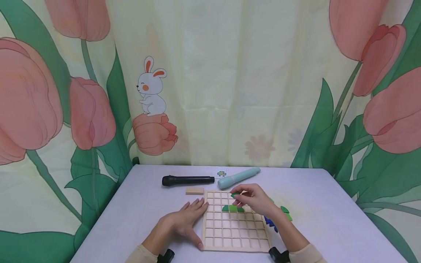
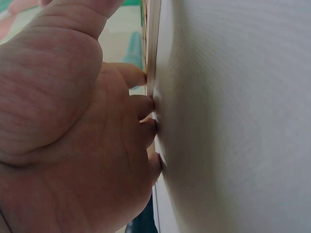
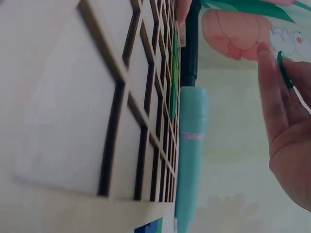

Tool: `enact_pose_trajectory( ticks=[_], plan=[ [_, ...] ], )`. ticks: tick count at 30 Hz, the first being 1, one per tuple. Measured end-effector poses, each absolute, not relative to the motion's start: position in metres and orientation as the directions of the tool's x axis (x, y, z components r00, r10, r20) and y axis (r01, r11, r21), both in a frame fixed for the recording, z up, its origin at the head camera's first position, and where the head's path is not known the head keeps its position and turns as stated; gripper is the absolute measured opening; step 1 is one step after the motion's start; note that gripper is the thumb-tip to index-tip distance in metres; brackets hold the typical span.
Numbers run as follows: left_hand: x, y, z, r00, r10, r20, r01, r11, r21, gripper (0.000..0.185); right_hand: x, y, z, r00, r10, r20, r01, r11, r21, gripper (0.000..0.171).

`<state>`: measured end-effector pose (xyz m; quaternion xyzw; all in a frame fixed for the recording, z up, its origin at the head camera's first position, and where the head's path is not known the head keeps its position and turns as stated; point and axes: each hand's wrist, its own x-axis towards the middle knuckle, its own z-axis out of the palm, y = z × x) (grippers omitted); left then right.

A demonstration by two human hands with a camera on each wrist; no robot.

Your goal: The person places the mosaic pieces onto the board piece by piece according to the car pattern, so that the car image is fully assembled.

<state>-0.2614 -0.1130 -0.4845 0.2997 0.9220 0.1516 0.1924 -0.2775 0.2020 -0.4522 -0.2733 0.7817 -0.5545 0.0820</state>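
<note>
A square wooden grid board (image 1: pixel 236 233) lies on the table. Three green pieces (image 1: pixel 233 208) sit side by side in one of its upper rows, the middle one lighter. Above the board's top part, my right hand (image 1: pixel 254 199) pinches a small dark green piece (image 3: pixel 285 70) between thumb and fingers, apart from the grid. My left hand (image 1: pixel 185 221) is spread at the board's left edge, its fingers straight. In the left wrist view, the fingertips (image 2: pixel 154 165) meet the tabletop beside the wooden frame.
Behind the board lie a black microphone-shaped object (image 1: pixel 187 180), a turquoise case (image 1: pixel 239 178), a small wooden block (image 1: pixel 194 191) and a card with a green pattern (image 1: pixel 222 172). Blue pieces (image 1: pixel 271 223) and green pieces (image 1: pixel 285 211) lie right of the board. A printed curtain (image 1: pixel 213 91) hangs behind.
</note>
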Motion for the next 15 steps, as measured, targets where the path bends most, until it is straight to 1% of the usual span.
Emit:
enact_pose_trajectory(
  ticks=[5, 7, 10, 15],
  plan=[
    [-0.262, -0.112, -0.484, -0.748, 0.605, -0.272, 0.488, 0.78, 0.392, 0.138, -0.28, 0.193, -0.447, -0.828, -0.519, 0.212, -0.414, 0.311, -0.855, 0.017],
    [-0.263, -0.112, -0.483, -0.749, 0.602, -0.276, 0.485, 0.782, 0.391, 0.138, -0.281, 0.189, -0.445, -0.819, -0.532, 0.217, -0.425, 0.307, -0.852, 0.014],
    [-0.262, -0.112, -0.482, -0.748, 0.603, -0.276, 0.486, 0.782, 0.391, 0.138, -0.283, 0.183, -0.446, -0.804, -0.561, 0.197, -0.406, 0.276, -0.872, 0.012],
    [-0.26, -0.112, -0.481, -0.751, 0.6, -0.275, 0.483, 0.784, 0.391, 0.136, -0.283, 0.171, -0.448, -0.779, -0.609, 0.151, -0.361, 0.237, -0.902, 0.02]
  ],
)
